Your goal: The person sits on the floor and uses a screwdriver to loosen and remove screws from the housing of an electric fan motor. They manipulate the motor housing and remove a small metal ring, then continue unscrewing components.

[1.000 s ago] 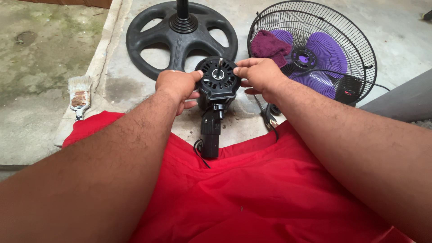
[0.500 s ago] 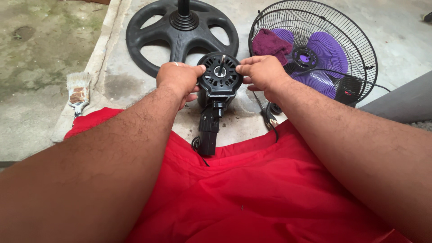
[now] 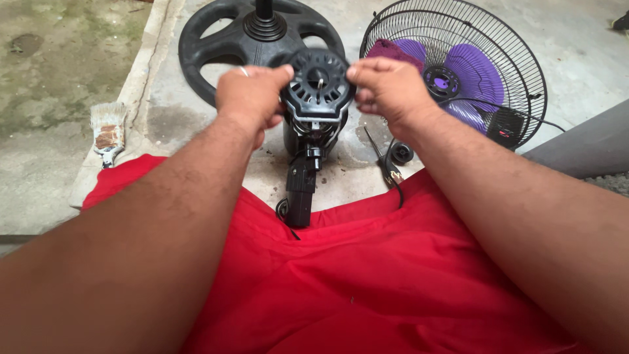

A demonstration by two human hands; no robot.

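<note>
1. Left hand and right hand each grip a side of the black motor, its face steadied toward the person
2. Motor is raised above red lap; fan cage and base lie beyond on the floor

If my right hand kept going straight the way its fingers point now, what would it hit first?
The right hand points left, fingertips already on the rim of the black fan motor. So it meets the motor at once; beyond it sits the left hand, gripping the opposite side. Depth is hard to judge from this view.
</note>
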